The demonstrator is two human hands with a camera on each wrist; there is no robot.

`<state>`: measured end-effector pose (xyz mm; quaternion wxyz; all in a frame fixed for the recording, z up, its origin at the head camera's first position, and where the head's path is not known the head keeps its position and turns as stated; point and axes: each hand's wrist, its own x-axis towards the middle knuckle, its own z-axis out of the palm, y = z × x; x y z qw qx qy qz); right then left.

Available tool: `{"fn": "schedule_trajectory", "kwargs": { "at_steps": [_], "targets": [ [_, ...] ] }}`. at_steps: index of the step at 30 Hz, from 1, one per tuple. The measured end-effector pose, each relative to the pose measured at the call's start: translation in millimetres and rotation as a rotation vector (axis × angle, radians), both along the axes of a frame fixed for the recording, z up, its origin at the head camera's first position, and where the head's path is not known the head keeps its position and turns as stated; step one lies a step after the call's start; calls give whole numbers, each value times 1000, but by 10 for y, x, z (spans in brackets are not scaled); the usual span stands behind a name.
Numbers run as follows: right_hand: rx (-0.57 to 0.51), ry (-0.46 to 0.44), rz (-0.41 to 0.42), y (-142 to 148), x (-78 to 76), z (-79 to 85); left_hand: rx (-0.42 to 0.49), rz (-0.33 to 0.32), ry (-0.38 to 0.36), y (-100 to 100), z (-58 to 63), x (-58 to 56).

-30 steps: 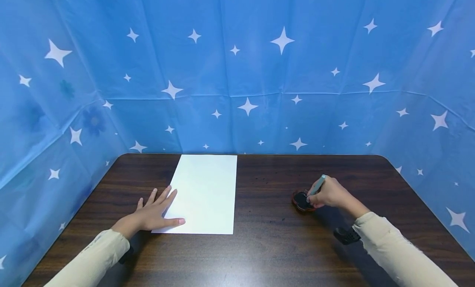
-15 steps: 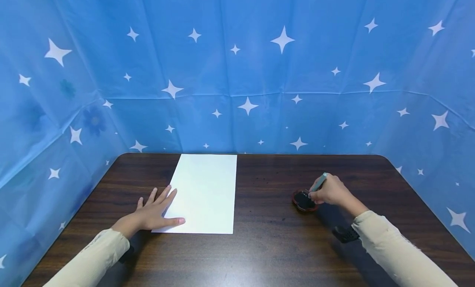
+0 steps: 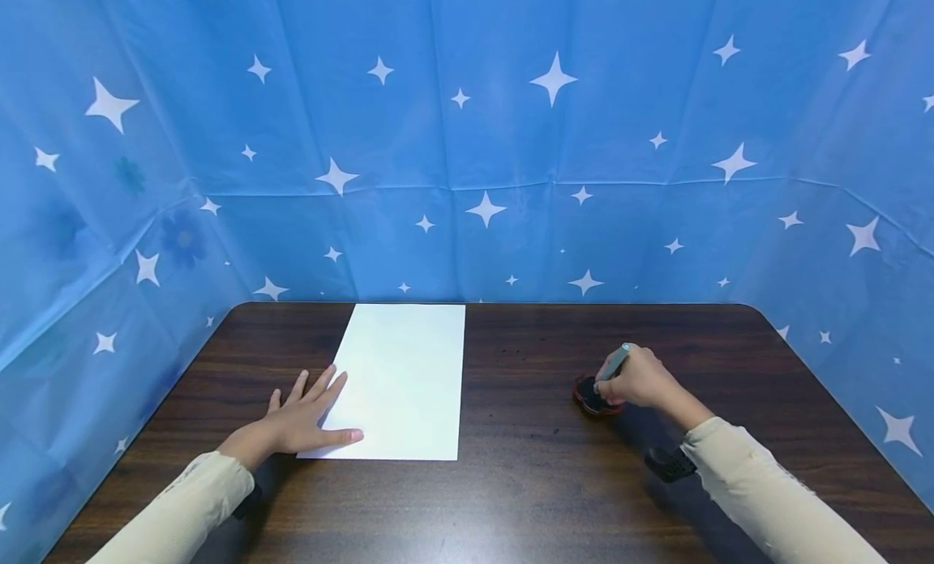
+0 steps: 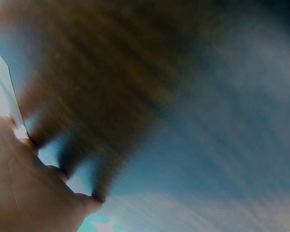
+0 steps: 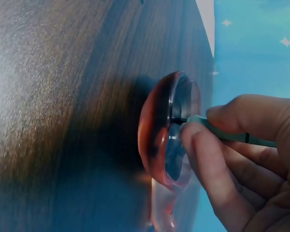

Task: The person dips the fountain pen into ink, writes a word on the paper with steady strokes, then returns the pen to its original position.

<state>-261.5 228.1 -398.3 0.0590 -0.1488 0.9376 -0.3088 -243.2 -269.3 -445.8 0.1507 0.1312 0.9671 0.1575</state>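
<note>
A sheet of white paper [image 3: 409,386] lies on the dark wood table. My left hand [image 3: 295,426] rests flat with spread fingers on its left edge, thumb and fingertips over the paper. On the right, my right hand [image 3: 645,379] pinches a slim pale green brush [image 3: 614,362] between thumb and fingers, its handle tilted. In the right wrist view the brush's dark tip [image 5: 179,120] reaches inside a small reddish, see-through dish [image 5: 152,130] with glossy black liquid in it. The left wrist view shows the left hand [image 4: 26,183] with the paper's edge beside it, the rest blurred.
The brown table [image 3: 511,499] extends around the paper and dish, with a few small dark specks near the dish. Blue star-printed cloth [image 3: 438,143] hangs behind and along both sides. A black wrist device [image 3: 669,464] sits under the right sleeve.
My right hand, holding the brush, has shifted a little left over the dish after a slight move right. The left hand and paper stay put.
</note>
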Motion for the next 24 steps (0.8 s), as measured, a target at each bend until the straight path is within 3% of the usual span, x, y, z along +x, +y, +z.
{"fn": "schedule_trajectory", "kwargs": {
  "at_steps": [13, 24],
  "targets": [
    [-2, 3, -87, 97, -11, -59, 12, -3, 5, -29, -24, -24],
    [-54, -22, -38, 114, 71, -55, 24, -3, -18, -6, 1, 2]
  ]
}}
